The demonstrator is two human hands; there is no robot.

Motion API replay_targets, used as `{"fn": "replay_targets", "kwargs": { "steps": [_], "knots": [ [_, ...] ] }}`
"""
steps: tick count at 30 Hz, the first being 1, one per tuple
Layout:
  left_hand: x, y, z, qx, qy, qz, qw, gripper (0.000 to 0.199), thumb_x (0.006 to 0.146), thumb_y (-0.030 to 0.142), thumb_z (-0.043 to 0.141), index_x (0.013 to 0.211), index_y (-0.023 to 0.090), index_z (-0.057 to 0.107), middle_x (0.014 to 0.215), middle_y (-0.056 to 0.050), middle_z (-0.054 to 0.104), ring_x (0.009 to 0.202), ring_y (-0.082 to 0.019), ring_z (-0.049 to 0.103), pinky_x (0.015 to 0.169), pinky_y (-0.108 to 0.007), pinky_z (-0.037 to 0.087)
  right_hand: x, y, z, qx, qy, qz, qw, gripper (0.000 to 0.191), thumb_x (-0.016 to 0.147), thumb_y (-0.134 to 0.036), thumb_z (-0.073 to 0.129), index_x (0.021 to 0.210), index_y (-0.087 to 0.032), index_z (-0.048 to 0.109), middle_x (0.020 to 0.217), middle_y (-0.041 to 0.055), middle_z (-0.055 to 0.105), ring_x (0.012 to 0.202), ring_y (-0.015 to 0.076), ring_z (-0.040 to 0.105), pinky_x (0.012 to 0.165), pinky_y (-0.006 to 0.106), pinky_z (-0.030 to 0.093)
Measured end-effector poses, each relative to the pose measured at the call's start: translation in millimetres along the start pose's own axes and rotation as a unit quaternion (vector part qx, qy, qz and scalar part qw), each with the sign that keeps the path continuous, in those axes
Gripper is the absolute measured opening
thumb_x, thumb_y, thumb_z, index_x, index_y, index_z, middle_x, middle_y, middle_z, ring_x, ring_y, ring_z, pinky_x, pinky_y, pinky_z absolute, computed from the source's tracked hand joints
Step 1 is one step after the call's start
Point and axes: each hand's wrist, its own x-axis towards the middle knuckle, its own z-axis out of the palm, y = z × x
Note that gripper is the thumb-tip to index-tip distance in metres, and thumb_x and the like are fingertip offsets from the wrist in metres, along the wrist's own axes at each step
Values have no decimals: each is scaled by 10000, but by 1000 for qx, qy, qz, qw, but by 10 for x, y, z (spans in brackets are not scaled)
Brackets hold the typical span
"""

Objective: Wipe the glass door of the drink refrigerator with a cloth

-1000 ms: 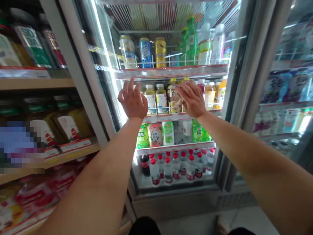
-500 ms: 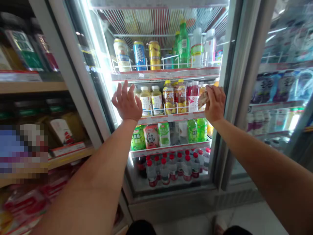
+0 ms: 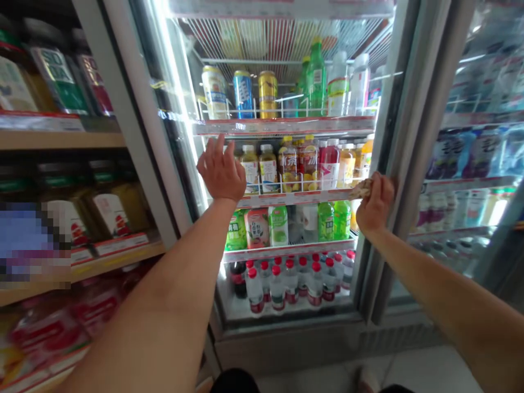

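Note:
My left hand (image 3: 222, 170) is raised with its fingers apart in front of the left side of a lit glass-fronted cooler, beside bottles with white caps (image 3: 268, 168). It holds nothing. My right hand (image 3: 376, 204) is closed on a crumpled, light-brown cloth (image 3: 362, 189) near the cooler's right frame, at the height of the middle shelf edge (image 3: 295, 200). Behind the glass stand cans (image 3: 268, 94), green bottles (image 3: 316, 79), yellow-capped tea bottles (image 3: 288, 164) and a red drink bottle (image 3: 329, 164).
Green and pink cartons (image 3: 257, 228) stand on the lower shelf, and red-capped water bottles (image 3: 277, 289) at the bottom. Bottle shelves (image 3: 61, 139) line the left. Another glass cooler (image 3: 462, 183) stands at the right, beyond a metal frame (image 3: 409, 142).
My right hand has moved down and to the right with the cloth, uncovering orange drink bottles. My left hand stays raised; the whole view has shifted slightly.

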Motion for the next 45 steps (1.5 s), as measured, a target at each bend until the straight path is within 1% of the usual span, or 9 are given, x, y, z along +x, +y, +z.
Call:
{"fn": "replay_targets", "kwargs": {
  "steps": [7, 15, 21, 27, 30, 37, 39, 43, 45],
  "knots": [
    [-6, -39, 38, -1, 1, 8, 1000, 527, 936, 288, 498, 1462, 255, 523, 1621, -70, 441, 1561, -299, 282, 1274, -560, 161, 152, -140, 55, 16, -30, -74, 997, 574, 1010, -216, 379, 1582, -212, 417, 1544, 159, 462, 1499, 307, 361, 1253, 593, 309],
    [-11, -49, 48, -8, 11, 10, 1000, 523, 934, 306, 496, 1454, 259, 530, 1613, -67, 453, 1557, -298, 293, 1267, -566, 186, -113, -527, 68, 44, -119, -246, 961, 625, 1026, -137, 419, 1626, -292, 337, 1518, 124, 510, 1513, 328, 370, 1236, 598, 381],
    [-11, -40, 36, -26, -1, -2, 1000, 534, 926, 295, 491, 1457, 256, 520, 1617, -71, 446, 1563, -300, 278, 1274, -577, 158, 151, -1017, 304, 94, -104, -213, 967, 665, 1021, -116, 401, 1622, -391, 332, 1551, 34, 504, 1524, 322, 360, 1251, 570, 371],
    [-14, -35, 28, -8, -5, -3, 1000, 540, 914, 260, 494, 1453, 265, 523, 1616, -63, 451, 1558, -291, 292, 1274, -572, 173, -129, -1295, 376, 96, -138, -271, 948, 632, 1028, -116, 451, 1610, -351, 370, 1520, 49, 565, 1518, 292, 389, 1244, 541, 371],
    [-13, -21, 16, -12, -8, -7, 1000, 536, 920, 243, 488, 1454, 266, 521, 1617, -58, 450, 1563, -276, 284, 1284, -561, 162, -71, -1393, 402, 91, -157, -288, 940, 608, 1028, -120, 459, 1589, -347, 408, 1514, 35, 576, 1516, 275, 396, 1250, 519, 367],
    [-8, 9, -26, -31, -22, -27, 999, 540, 926, 241, 507, 1464, 279, 524, 1627, -28, 434, 1576, -262, 250, 1300, -546, 145, 198, -1679, 543, 93, -129, -215, 964, 638, 1029, -121, 400, 1610, -382, 358, 1572, 17, 511, 1559, 300, 310, 1272, 594, 299],
    [-6, 11, -33, -27, -26, -25, 999, 536, 926, 244, 497, 1460, 271, 533, 1629, -31, 430, 1574, -262, 256, 1300, -541, 147, 123, -1681, 531, 96, -166, -258, 947, 652, 1027, -116, 412, 1619, -377, 339, 1579, 12, 510, 1557, 292, 317, 1278, 581, 293],
    [-3, 16, -40, -37, -38, -31, 998, 549, 927, 242, 481, 1474, 267, 520, 1643, -35, 409, 1584, -274, 223, 1299, -561, 138, 143, -1671, 493, 95, -271, -424, 859, 584, 1043, -136, 443, 1579, -366, 418, 1547, -23, 555, 1510, 227, 413, 1288, 488, 313],
    [-2, 21, -42, -40, -40, -34, 998, 552, 927, 239, 481, 1478, 266, 516, 1644, -36, 406, 1586, -277, 217, 1299, -563, 134, 308, -1722, 512, 87, -264, -422, 863, 553, 1050, -154, 448, 1566, -355, 442, 1557, -23, 544, 1515, 227, 405, 1291, 491, 303]
  ]
}}
